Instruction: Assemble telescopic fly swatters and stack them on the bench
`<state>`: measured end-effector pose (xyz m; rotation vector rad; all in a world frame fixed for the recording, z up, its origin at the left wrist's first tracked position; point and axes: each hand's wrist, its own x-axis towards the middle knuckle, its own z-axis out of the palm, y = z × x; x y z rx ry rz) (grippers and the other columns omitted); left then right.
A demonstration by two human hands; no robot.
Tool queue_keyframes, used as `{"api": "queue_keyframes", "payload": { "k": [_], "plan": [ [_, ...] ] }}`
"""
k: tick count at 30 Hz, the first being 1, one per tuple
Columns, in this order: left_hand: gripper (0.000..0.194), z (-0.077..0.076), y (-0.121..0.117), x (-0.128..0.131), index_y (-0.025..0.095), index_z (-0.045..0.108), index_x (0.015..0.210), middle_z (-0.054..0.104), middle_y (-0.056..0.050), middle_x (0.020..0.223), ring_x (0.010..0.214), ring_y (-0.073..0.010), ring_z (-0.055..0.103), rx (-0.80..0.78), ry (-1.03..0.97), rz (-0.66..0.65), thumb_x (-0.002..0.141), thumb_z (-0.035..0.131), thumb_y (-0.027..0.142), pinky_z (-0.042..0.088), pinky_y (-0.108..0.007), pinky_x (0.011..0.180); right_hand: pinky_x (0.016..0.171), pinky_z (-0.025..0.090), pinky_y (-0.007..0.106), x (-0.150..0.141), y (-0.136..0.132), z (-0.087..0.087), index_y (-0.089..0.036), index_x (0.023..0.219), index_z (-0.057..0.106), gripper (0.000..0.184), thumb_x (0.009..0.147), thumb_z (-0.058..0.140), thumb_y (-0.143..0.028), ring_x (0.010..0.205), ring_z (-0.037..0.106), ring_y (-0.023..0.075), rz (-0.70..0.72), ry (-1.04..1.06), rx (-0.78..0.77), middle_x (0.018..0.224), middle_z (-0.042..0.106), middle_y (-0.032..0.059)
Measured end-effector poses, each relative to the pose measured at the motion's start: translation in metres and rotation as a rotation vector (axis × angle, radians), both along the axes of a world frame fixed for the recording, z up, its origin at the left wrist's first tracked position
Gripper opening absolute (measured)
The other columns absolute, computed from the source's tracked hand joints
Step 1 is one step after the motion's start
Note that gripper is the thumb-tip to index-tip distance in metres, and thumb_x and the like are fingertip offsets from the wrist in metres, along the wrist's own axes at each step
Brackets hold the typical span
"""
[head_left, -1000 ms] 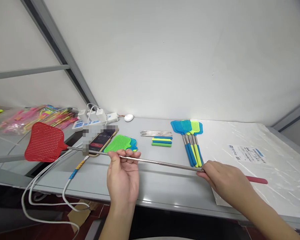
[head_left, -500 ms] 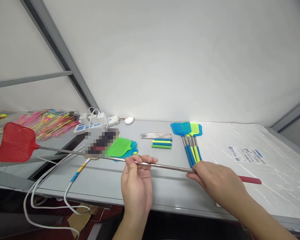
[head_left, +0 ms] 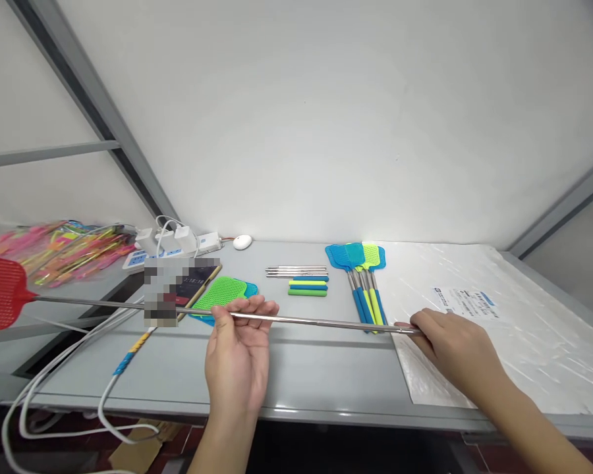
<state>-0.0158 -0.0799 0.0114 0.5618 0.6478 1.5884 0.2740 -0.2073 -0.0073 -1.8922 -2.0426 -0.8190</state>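
At rod, left palm upward.

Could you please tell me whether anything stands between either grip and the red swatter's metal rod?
Nothing visible does: the left grip touches the metal rod of the red swatter directly, and the right grip holds its right end.

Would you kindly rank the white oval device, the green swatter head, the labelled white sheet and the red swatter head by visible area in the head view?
1. Labelled white sheet, cut off at right
2. Red swatter head, cut off at left
3. Green swatter head
4. White oval device
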Motion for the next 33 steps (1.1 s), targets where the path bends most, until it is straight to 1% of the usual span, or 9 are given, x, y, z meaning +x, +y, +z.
{"api": "queue_keyframes", "payload": {
  "k": [2,4,6,8,13,21,25,29,33],
  "plan": [
    [0.034,-0.001,-0.003,0.012,0.018,0.065,0.092,0.072,-0.006,0.092,0.086,-0.0199,0.069,0.018,0.028,-0.066,0.091,0.055,0.049,0.051,-0.043,0.09,0.05,0.019,0.027,-0.002,0.001,0.001,-0.019,0.069,0.05,0.033,0.098,0.044,-0.033,0.049,0.047,0.0116,-0.027,0.023,0.023,0.055,0.051,-0.0027],
    [0.034,-0.004,-0.009,0.026,0.017,0.066,0.099,0.072,-0.01,0.101,0.094,-0.0216,0.069,0.052,0.095,-0.215,0.092,0.054,0.048,0.05,-0.041,0.091,0.049,0.017,0.027,-0.008,0.004,0.003,-0.019,0.067,0.048,0.035,0.098,0.044,-0.034,0.047,0.045,0.0107,-0.034,0.039,0.033,0.054,0.05,-0.0034],
    [0.038,-0.007,-0.015,0.037,0.015,0.066,0.098,0.071,-0.013,0.106,0.1,-0.0239,0.067,0.078,0.175,-0.383,0.093,0.05,0.049,0.05,-0.04,0.092,0.049,0.016,0.027,-0.016,0.007,0.006,-0.019,0.067,0.046,0.035,0.099,0.044,-0.033,0.045,0.043,0.0102,-0.036,0.046,0.024,0.053,0.05,-0.0043],
    [0.043,-0.01,-0.018,0.043,0.012,0.067,0.092,0.072,-0.016,0.103,0.099,-0.0254,0.068,0.093,0.235,-0.442,0.094,0.047,0.051,0.049,-0.042,0.093,0.049,0.015,0.027,-0.023,0.011,0.006,-0.02,0.067,0.045,0.034,0.099,0.043,-0.032,0.044,0.043,0.0104,-0.033,0.045,0.004,0.053,0.049,-0.0047],
    [0.045,-0.01,-0.01,0.041,0.013,0.065,0.082,0.074,-0.013,0.095,0.084,-0.0242,0.072,0.06,0.28,-0.274,0.094,0.046,0.053,0.05,-0.042,0.089,0.048,0.013,0.027,-0.028,0.02,0.0,-0.021,0.069,0.045,0.035,0.1,0.035,-0.033,0.044,0.044,0.0118,0.026,0.047,-0.054,0.055,0.05,-0.004],
    [0.035,-0.013,-0.003,0.04,0.014,0.067,0.084,0.073,-0.01,0.095,0.086,-0.0233,0.071,0.049,0.254,-0.287,0.09,0.057,0.047,0.053,-0.038,0.083,0.05,0.015,0.027,-0.012,0.014,-0.011,-0.021,0.07,0.045,0.031,0.099,0.039,-0.031,0.046,0.043,0.0123,0.009,0.03,-0.058,0.055,0.049,-0.004],
    [0.029,-0.017,0.013,0.019,0.015,0.067,0.081,0.073,-0.007,0.093,0.085,-0.0212,0.071,-0.001,0.208,-0.203,0.086,0.064,0.043,0.054,-0.036,0.083,0.051,0.018,0.027,-0.003,0.004,-0.013,-0.021,0.07,0.045,0.031,0.098,0.04,-0.032,0.048,0.045,0.0123,0.025,0.015,-0.068,0.057,0.05,-0.0041],
    [0.03,-0.02,0.033,-0.011,0.015,0.068,0.083,0.073,-0.007,0.09,0.079,-0.0194,0.071,-0.043,0.174,-0.118,0.085,0.065,0.044,0.056,-0.036,0.08,0.051,0.019,0.027,0.016,-0.003,-0.014,-0.021,0.069,0.045,0.033,0.098,0.043,-0.037,0.048,0.046,0.0124,0.021,0.01,-0.064,0.056,0.05,-0.0041],
    [0.032,-0.021,0.038,-0.026,0.013,0.068,0.082,0.073,-0.009,0.088,0.082,-0.0209,0.071,-0.069,0.149,-0.174,0.087,0.062,0.045,0.057,-0.036,0.081,0.052,0.022,0.027,0.032,-0.002,-0.016,-0.02,0.069,0.049,0.036,0.096,0.046,-0.044,0.049,0.047,0.0129,0.037,0.019,-0.051,0.057,0.052,-0.0035]
  ]
}}
